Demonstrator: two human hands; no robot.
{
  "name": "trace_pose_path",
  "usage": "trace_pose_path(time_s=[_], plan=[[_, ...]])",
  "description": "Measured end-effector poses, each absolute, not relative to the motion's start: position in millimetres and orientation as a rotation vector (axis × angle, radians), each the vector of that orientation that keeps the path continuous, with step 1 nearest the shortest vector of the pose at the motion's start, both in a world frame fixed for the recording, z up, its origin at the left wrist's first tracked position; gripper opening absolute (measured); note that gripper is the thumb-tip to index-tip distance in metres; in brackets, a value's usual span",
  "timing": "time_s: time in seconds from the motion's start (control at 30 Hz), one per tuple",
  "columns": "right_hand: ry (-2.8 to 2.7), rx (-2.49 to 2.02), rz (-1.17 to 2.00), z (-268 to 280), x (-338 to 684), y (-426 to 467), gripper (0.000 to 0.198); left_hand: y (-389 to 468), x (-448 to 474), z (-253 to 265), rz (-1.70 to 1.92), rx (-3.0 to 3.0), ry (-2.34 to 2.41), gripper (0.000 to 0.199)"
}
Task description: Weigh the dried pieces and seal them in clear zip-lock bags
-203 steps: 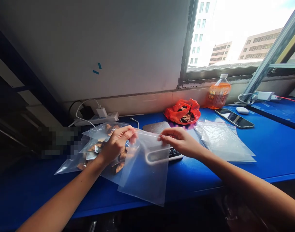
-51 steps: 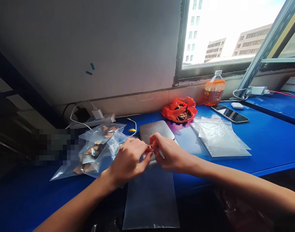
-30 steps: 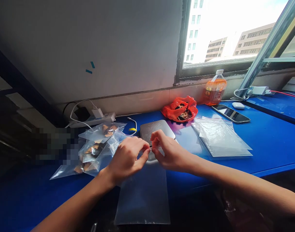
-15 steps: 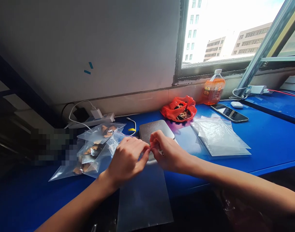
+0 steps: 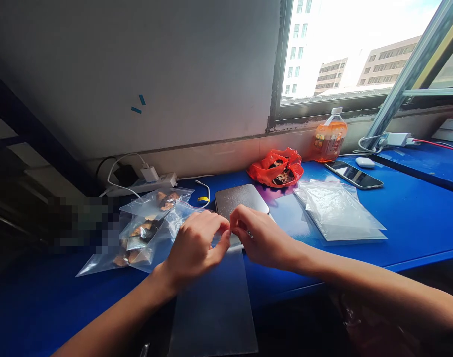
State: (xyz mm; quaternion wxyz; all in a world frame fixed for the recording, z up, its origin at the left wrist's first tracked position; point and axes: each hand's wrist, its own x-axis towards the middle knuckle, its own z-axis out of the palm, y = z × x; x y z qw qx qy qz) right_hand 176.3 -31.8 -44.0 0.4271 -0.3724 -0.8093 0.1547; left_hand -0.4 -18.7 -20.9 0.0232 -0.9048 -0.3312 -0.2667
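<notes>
My left hand (image 5: 198,243) and my right hand (image 5: 261,238) meet at the fingertips, both pinched on the top edge of a clear plastic zip bag (image 5: 215,312). The bag hangs flat below them, past the table's front edge. My fingers cover most of its mouth. Just behind the hands lies a flat metal-topped scale (image 5: 241,198) with pale specks on its plate. To the left, several clear bags (image 5: 137,238) holding brown dried pieces overlap in a pile.
A stack of clear bags (image 5: 341,213) lies on the blue table (image 5: 408,213) at right. Behind are a red plastic bag (image 5: 261,171) with dark contents, an orange drink bottle (image 5: 330,136), a phone (image 5: 355,174), a white case (image 5: 365,162) and a power strip (image 5: 152,184).
The hanging part of the bag has swung left. My right fingers have dipped slightly and drawn in closer together, while my left hand has hardly moved.
</notes>
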Motion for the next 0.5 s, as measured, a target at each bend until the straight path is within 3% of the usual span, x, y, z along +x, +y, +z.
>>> trace_pose_path(time_s=[0.2,0.5], plan=[[-2.022,-0.955,0.380,-45.4,178.4,-26.5,0.015,-14.6,-1.7,-19.7,-0.729,-2.804,-1.043,0.019],[-2.044,-1.021,0.332,-28.7,187.1,-28.3,0.019,-3.5,-14.1,5.4,-0.526,-2.993,-1.478,0.022]])
